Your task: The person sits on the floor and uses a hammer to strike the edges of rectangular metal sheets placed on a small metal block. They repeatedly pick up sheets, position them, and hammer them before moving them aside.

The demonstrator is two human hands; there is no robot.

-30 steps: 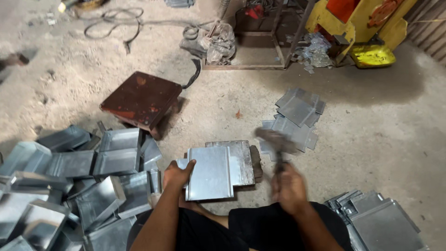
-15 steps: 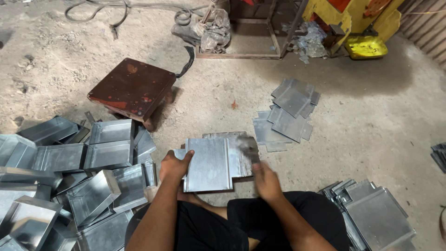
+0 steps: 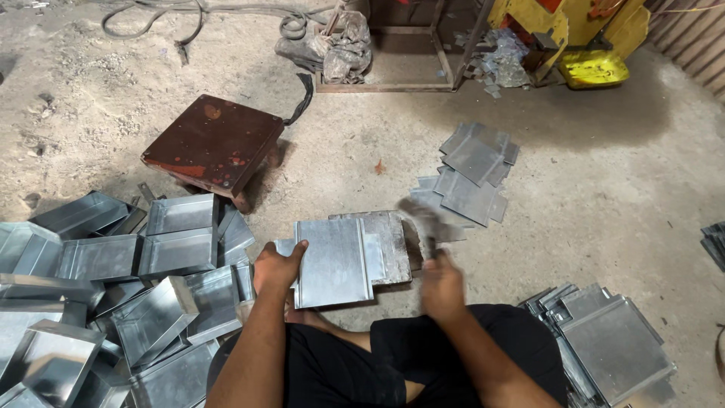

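Metal sheet (image 3: 336,261) lies flat on the floor (image 3: 604,204) just in front of my knees. My left hand (image 3: 278,266) grips its left edge. My right hand (image 3: 442,283) clenches a blurry hammer (image 3: 419,219) at its right side.

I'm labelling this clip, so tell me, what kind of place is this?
Most likely a small sheet-metal workshop. Folded metal trays are heaped on the dusty concrete floor, flat cut sheets lie stacked, and yellow machinery stands behind.
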